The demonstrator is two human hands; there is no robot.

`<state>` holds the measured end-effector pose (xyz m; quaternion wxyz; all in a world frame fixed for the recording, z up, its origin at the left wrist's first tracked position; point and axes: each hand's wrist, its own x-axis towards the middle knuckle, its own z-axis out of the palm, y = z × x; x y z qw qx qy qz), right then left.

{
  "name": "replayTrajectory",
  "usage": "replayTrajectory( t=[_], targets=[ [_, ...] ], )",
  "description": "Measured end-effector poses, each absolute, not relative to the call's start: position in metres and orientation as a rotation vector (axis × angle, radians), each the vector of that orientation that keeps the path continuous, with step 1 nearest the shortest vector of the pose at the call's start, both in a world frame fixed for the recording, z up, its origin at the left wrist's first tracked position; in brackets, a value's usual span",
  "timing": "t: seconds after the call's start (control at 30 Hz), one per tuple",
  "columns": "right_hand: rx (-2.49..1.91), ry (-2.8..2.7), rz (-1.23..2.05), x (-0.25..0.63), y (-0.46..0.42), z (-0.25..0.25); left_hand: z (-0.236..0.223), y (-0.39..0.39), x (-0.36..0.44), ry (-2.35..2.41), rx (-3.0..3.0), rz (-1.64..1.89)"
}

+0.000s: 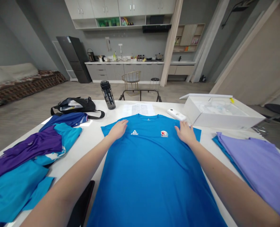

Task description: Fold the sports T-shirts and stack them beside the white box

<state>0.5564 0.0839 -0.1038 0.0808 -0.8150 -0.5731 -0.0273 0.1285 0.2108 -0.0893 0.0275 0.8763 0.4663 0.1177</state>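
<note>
A blue T-shirt [149,167] lies front up and spread on the white table, its neckline at the far side. White lettering and a round badge with a red star show on its chest. On the left shoulder area rests my left hand [119,129], fingers stretched out along the fabric. My right hand [186,132] touches the opposite shoulder near the sleeve, with its fingers apart. Neither hand appears to grip the cloth. Slight creases run across the chest, and the hem is out of frame.
Purple and turquoise clothes [35,148] lie heaped at left, by a black bag [74,105] and a bottle [108,96]. Behind the shirt are printed paper [140,109] and a white device [176,114]. A white box [225,116] and folded lilac garment [258,164] sit at right.
</note>
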Motion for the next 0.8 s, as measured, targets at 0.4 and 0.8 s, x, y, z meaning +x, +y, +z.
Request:
replayTrajectory(
  t=[0.4,0.8],
  targets=[
    [-2.374,-1.866,0.236,0.462,0.177,-0.119,-0.121,0.262,0.213,1.626,2.44,0.048],
    [-2.249,-1.894,0.098,0.489,0.218,-0.117,-0.119,0.285,0.225,1.663,2.478,0.231]
  ],
)
